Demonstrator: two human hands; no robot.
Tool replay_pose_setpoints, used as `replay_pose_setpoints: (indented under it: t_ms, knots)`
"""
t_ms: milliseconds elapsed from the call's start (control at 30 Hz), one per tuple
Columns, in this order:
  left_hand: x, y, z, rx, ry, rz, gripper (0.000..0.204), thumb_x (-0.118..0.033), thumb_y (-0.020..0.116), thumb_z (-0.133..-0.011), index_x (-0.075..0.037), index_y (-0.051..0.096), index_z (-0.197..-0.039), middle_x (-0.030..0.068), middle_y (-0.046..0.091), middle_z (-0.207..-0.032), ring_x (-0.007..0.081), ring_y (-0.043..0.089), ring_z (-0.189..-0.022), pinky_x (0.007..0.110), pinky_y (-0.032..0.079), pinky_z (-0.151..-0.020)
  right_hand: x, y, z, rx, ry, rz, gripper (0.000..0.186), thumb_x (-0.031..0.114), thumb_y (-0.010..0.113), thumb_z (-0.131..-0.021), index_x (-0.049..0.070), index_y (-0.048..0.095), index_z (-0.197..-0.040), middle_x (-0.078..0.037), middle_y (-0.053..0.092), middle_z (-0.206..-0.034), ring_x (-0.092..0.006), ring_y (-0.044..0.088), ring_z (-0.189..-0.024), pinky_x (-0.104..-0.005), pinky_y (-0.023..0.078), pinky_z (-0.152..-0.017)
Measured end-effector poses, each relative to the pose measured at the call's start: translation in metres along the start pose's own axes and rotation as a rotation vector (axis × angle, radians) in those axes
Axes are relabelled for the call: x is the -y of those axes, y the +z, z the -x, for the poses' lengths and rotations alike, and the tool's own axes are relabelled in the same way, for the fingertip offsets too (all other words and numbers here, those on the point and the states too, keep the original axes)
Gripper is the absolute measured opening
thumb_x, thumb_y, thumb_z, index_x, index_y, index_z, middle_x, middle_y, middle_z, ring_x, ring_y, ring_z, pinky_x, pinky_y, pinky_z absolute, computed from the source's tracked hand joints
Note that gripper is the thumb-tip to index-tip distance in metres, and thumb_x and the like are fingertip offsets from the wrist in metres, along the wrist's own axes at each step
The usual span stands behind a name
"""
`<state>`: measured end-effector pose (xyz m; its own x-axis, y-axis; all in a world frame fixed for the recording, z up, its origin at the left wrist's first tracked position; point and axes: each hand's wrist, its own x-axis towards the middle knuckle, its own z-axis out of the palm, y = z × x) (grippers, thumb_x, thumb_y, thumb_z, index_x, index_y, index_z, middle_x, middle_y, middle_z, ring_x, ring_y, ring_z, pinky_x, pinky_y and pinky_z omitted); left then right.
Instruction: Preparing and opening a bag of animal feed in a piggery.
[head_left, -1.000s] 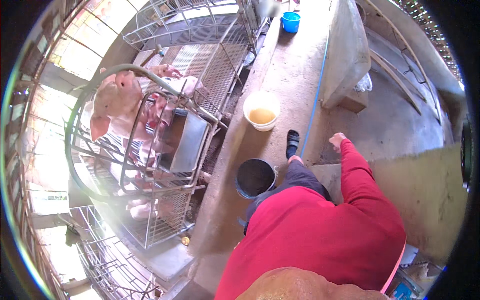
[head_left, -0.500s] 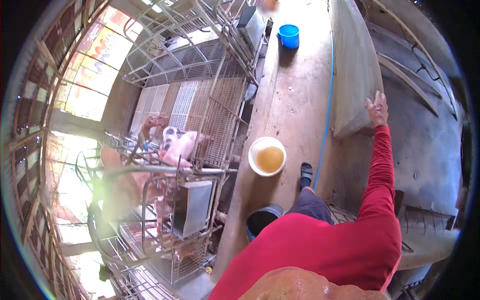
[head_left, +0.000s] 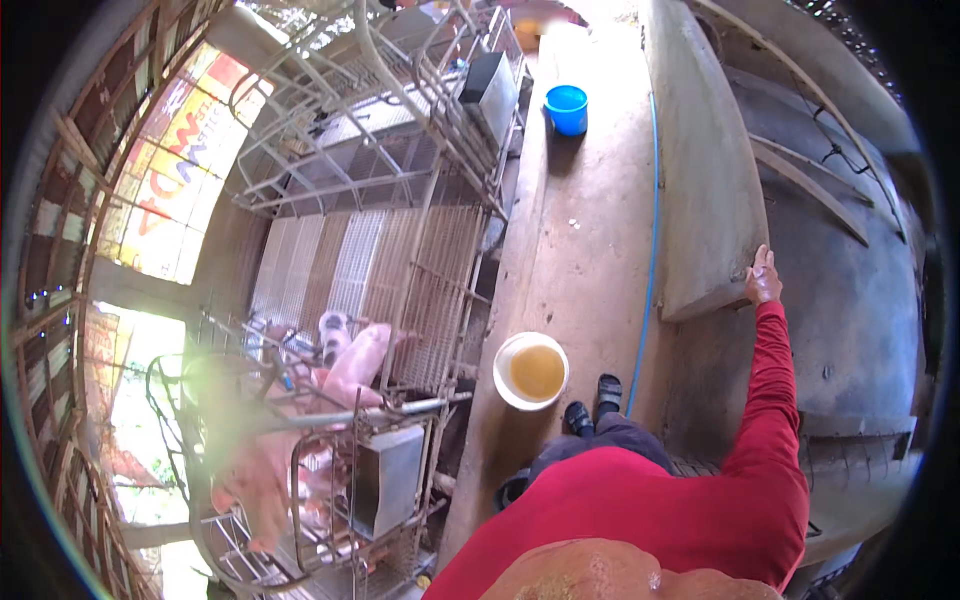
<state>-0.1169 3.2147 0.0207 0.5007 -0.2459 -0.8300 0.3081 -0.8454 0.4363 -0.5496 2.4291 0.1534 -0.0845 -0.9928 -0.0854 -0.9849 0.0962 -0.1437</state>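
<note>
- Head view: right hand (head_left: 763,277) is at the near right corner of the concrete wall (head_left: 705,190), looks to be touching it. Fingers look extended and pointing far, not curled round anything I can see.
- Left hand: out of frame. Can't tell what it's doing or holding.
- Key relation: wall lies far and left of the right hand; its long axis runs near to far, roughly in line with the fingers. Right hand sits at its near end and is the only one visible there.
- Right arm, in a red sleeve (head_left: 768,385), reaches far along the right side of the body, close to straight.
- White bucket (head_left: 501,372) with yellow-brown liquid (head_left: 538,371): on the walkway (head_left: 590,260), left of the right hand and nearer, well apart from it. Upright; round, so no long axis.
- Sandalled feet (head_left: 608,392) just right of that bucket and slightly nearer.
- Blue hose (head_left: 651,230) runs near to far between bucket and wall.
- Blue bucket (head_left: 567,117) upright, farther along the walkway.
- Left side: metal-barred pen with piglets (head_left: 355,372) and a metal trough (head_left: 400,480); glare washes out part of it.
- Right of wall: wooden plank (head_left: 815,190), lying at a slant.
</note>
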Motion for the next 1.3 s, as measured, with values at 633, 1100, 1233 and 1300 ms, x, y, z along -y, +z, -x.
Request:
replay_pose_setpoints:
  t_ms: [633,1100,1233,1300]
  knots:
    - [-0.399,0.084,-0.212,0.075,-0.040,0.065,0.027,-0.029,0.065,-0.101,-0.011,0.063,-0.120,0.0015,0.066,-0.094,0.0137,0.063,-0.075,0.031,0.051,-0.054,-0.023,-0.031,-0.049,-0.019,-0.096,-0.083,0.066,0.020,0.076,-0.087,-0.001,0.050,-0.144,-0.026,0.054,-0.145,-0.0418,0.058,-0.128,-0.0451,0.052,-0.102]
    - [-0.748,0.169,-0.293,0.124,0.256,-0.159,0.019,-0.026,0.061,-0.104,-0.010,0.062,-0.115,-0.0004,0.062,-0.084,0.0083,0.055,-0.060,0.023,0.040,-0.046,-0.001,-0.069,-0.208,0.144,0.311,-0.277,0.062,0.061,0.060,-0.092,0.003,0.065,-0.113,-0.022,0.068,-0.118,-0.0426,0.064,-0.111,-0.0524,0.049,-0.092]
    - [-0.804,0.188,-0.321,0.273,0.088,-0.203,0.023,-0.028,0.063,-0.102,-0.010,0.063,-0.117,-0.0011,0.064,-0.088,0.0085,0.056,-0.062,0.024,0.040,-0.046,0.010,-0.079,-0.214,0.288,0.425,-0.464,0.065,0.061,0.062,-0.092,0.003,0.065,-0.120,-0.025,0.067,-0.121,-0.0435,0.062,-0.115,-0.0506,0.048,-0.095]
    - [-0.820,0.196,-0.343,0.284,0.106,-0.481,0.029,-0.031,0.066,-0.100,-0.010,0.065,-0.121,-0.0015,0.064,-0.085,0.0117,0.058,-0.063,0.028,0.045,-0.049,0.010,-0.072,-0.212,0.183,0.504,-0.560,0.069,0.059,0.063,-0.091,0.001,0.063,-0.130,-0.027,0.065,-0.128,-0.0435,0.060,-0.121,-0.0480,0.046,-0.101]
